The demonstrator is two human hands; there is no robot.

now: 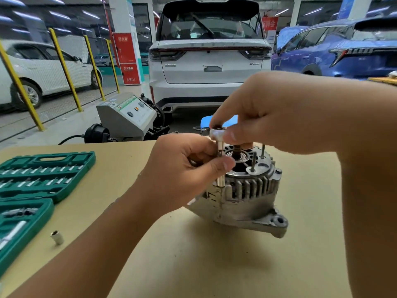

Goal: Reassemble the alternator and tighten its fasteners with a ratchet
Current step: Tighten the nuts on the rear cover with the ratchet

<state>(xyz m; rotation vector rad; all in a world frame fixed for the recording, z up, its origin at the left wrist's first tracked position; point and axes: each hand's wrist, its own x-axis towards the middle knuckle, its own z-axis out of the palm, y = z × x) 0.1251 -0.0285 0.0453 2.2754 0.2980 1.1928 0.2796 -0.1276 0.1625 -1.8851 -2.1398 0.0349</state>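
Alternator sits on the tan table, a bit right of centre, rear housing up, with two long through-bolts standing proud at its far rim. Step in hand looks like running down the near-left fastener: a chrome socket extension stands vertical on the housing edge with the ratchet head on top. Left hand pinches the extension shaft between thumb and fingers; right hand pinches the ratchet head from above, fingertips curled round it. Can't see whether the socket is fully seated on the bolt head; it's hidden by the left thumb and the casting. My call: keep the extension plumb, spin by fingers until the thread bites clean, only then swing the handle, and bring the other bolts down evenly so the housing halves don't cock. Left of the work: open green socket case and one loose socket on the table. Beyond: workshop floor, grey service machine, white SUV, blue car, yellow posts.
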